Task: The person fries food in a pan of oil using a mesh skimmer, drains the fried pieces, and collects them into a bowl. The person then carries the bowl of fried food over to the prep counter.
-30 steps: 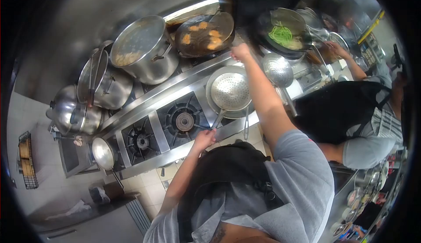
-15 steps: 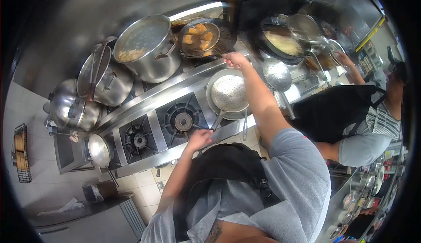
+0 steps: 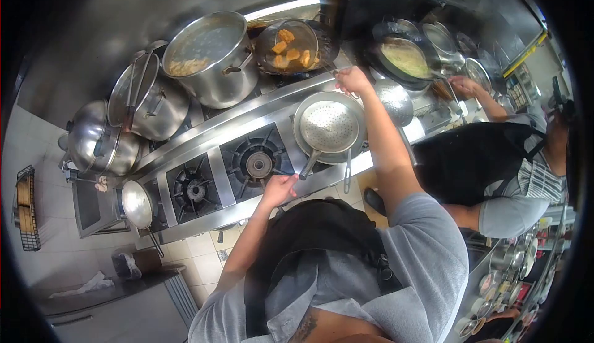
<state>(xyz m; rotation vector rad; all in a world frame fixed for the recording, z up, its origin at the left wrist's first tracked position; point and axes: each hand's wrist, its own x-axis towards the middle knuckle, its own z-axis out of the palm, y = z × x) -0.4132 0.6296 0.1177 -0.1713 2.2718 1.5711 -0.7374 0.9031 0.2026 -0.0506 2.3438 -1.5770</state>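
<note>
My right hand (image 3: 352,82) is closed around the thin handle of a round wire strainer (image 3: 267,46). Golden-brown fried pieces (image 3: 293,57) lie in the strainer, which is above a dark wok (image 3: 329,44) on the back burner. Below my right forearm's left side, a perforated metal pan (image 3: 325,123) rests inside a wider round vessel (image 3: 301,146) on the front burner. My left hand (image 3: 281,189) is curled with its fingertips at the end of that pan's dark handle (image 3: 309,164); whether it grips the handle is unclear.
A large stockpot (image 3: 216,83) and a second pot (image 3: 167,111) stand at the back left. Bare burners (image 3: 258,164) are in front. A small frying pan (image 3: 137,204) sits at the left end. At right, a co-worker's hand (image 3: 467,86) is beside a wok of pale food (image 3: 405,58).
My right hand has moved slightly right, and the strainer with its fried pieces has shifted right over the wok. The co-worker's hand has moved left. My left hand stays by the pan handle.
</note>
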